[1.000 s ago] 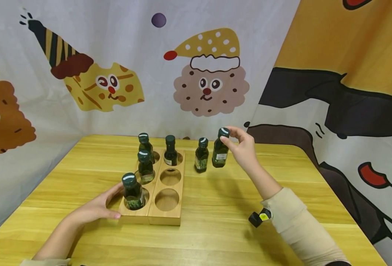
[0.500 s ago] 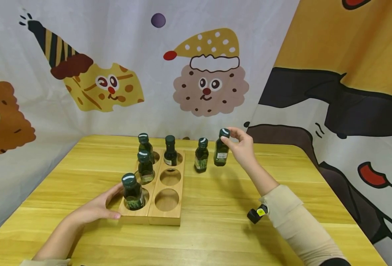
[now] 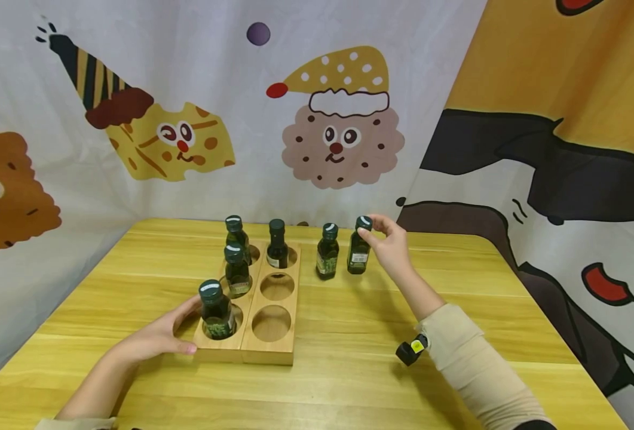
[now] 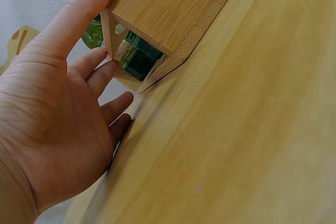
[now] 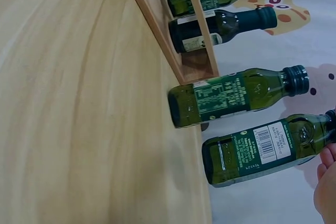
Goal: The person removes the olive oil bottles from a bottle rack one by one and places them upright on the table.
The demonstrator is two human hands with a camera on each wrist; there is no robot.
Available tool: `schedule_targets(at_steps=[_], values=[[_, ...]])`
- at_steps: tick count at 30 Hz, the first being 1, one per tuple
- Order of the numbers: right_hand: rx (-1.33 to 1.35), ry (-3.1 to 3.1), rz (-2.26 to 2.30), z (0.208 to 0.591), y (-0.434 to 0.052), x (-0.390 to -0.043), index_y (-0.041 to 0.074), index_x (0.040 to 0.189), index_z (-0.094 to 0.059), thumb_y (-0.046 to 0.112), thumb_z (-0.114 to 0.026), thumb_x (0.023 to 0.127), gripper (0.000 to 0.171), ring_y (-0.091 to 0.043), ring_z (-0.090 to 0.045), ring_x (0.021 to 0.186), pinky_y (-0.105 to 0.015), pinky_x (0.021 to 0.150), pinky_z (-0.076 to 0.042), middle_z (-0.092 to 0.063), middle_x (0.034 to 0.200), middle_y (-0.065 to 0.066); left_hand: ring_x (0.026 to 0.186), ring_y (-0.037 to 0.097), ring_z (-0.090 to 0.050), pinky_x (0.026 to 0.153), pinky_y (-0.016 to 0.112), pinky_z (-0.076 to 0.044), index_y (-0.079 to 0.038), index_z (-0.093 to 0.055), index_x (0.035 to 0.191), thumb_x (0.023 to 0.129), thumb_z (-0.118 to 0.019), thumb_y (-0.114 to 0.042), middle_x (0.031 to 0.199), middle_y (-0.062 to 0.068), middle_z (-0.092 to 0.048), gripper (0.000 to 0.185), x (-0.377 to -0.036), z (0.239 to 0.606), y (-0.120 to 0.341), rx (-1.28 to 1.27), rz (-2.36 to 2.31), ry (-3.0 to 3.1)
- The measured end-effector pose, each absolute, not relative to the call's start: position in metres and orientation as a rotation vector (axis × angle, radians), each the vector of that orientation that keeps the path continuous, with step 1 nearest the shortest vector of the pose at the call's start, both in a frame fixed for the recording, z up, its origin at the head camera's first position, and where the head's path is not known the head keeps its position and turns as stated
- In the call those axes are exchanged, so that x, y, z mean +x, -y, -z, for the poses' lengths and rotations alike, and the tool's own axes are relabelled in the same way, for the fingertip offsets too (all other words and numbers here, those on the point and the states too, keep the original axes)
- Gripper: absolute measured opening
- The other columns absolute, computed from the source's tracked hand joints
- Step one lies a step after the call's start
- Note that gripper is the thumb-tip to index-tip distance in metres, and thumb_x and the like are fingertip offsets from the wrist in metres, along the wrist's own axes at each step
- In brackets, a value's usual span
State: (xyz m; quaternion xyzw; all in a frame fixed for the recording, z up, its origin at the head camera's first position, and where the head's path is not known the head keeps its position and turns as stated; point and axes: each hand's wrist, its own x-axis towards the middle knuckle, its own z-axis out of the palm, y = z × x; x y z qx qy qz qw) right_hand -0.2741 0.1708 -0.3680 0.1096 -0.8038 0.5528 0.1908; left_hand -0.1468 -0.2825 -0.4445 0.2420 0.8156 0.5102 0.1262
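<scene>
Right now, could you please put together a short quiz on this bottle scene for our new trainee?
1. True or false: the right hand pinches the cap of a bottle that stands on the table, outside the wooden rack.
2. How many holes of the rack hold no bottle?
3. Multiple choice: the left hand a) lifts a bottle, b) rests against the rack's near left side, c) lies flat on the table far from the rack.

Key: 1. True. 2. Two, both in the right column nearer the person. 3. b.
</scene>
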Motion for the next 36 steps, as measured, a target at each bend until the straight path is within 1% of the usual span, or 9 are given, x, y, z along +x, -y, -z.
schedule_targets(at_steps=[1,3,7,10,16,24,29,31,36], values=[[0.303,2.258,-1.559,0.369,-0.170,-0.274,0.006,0.112,-0.065,0.019,-0.075,0.085,0.032,-0.025,-0.054,0.104,-0.050,0.094,-0.041,-0.064,0.105,-0.010,0.131,0.055,-0.021,0.106,0.039,-0.024,0.010,-0.012,0.148,0.080,-0.075,-0.014,0.145,0.038,-0.023,0.096,-0.147,0.445,0.283,0.702,-1.485,-2.375],[0.294,2.258,-1.575,0.371,-0.170,-0.274,0.005,0.112,-0.065,0.019,-0.075,0.085,0.032,-0.026,-0.053,0.105,-0.050,0.095,-0.040,-0.064,0.105,-0.011,0.131,0.055,-0.021,0.106,0.037,-0.024,0.010,-0.012,0.148,0.080,-0.075,-0.014,0.146,0.038,-0.023,0.096,-0.147,0.445,0.283,0.699,-1.487,-2.373],[0.269,2.268,-1.581,0.376,-0.169,-0.274,0.004,0.113,-0.065,0.018,-0.075,0.085,0.033,-0.029,-0.053,0.106,-0.050,0.096,-0.040,-0.065,0.104,-0.012,0.131,0.055,-0.019,0.102,0.019,-0.024,0.011,-0.012,0.148,0.081,-0.075,-0.015,0.146,0.038,-0.021,0.096,-0.147,0.446,0.283,0.695,-1.508,-2.350],[0.257,2.270,-1.571,0.380,-0.169,-0.274,0.005,0.112,-0.065,0.017,-0.075,0.085,0.031,-0.030,-0.054,0.106,-0.050,0.096,-0.040,-0.065,0.104,-0.011,0.131,0.056,-0.018,0.099,0.013,-0.023,0.012,-0.011,0.147,0.081,-0.075,-0.015,0.146,0.039,-0.020,0.096,-0.148,0.446,0.283,0.695,-1.522,-2.334],[0.262,2.252,-1.582,0.387,-0.168,-0.275,0.002,0.110,-0.066,0.014,-0.075,0.084,0.030,-0.027,-0.055,0.103,-0.046,0.094,-0.041,-0.065,0.104,-0.012,0.131,0.056,-0.018,0.098,0.011,-0.021,0.012,-0.011,0.147,0.081,-0.075,-0.014,0.146,0.039,-0.020,0.096,-0.148,0.446,0.283,0.707,-1.539,-2.321],[0.254,2.240,-1.599,0.386,-0.167,-0.270,-0.002,0.111,-0.064,0.012,-0.074,0.085,0.031,-0.031,-0.054,0.103,-0.050,0.095,-0.040,-0.065,0.104,-0.019,0.131,0.056,-0.019,0.100,0.014,-0.022,0.011,-0.012,0.147,0.080,-0.075,-0.013,0.146,0.038,-0.021,0.095,-0.147,0.446,0.283,0.712,-1.533,-2.326],[0.248,2.224,-1.614,0.389,-0.168,-0.271,-0.003,0.112,-0.064,0.011,-0.073,0.086,0.031,-0.031,-0.054,0.103,-0.051,0.096,-0.040,-0.065,0.104,-0.019,0.131,0.055,-0.020,0.101,0.016,-0.023,0.010,-0.013,0.148,0.080,-0.075,-0.013,0.146,0.037,-0.022,0.095,-0.147,0.446,0.283,0.718,-1.522,-2.339],[0.256,2.220,-1.607,0.395,-0.171,-0.276,0.000,0.111,-0.065,0.014,-0.074,0.085,0.032,-0.028,-0.055,0.101,-0.050,0.095,-0.041,-0.066,0.102,-0.016,0.131,0.055,-0.020,0.101,0.017,-0.023,0.010,-0.013,0.148,0.080,-0.075,-0.013,0.146,0.037,-0.023,0.095,-0.147,0.446,0.283,0.718,-1.515,-2.348],[0.271,2.231,-1.581,0.394,-0.172,-0.275,0.000,0.113,-0.065,0.017,-0.075,0.085,0.034,-0.028,-0.056,0.102,-0.046,0.095,-0.042,-0.067,0.104,-0.016,0.131,0.055,-0.020,0.100,0.014,-0.023,0.012,-0.012,0.147,0.080,-0.075,-0.013,0.146,0.038,-0.022,0.095,-0.147,0.444,0.282,0.707,-1.521,-2.341]])
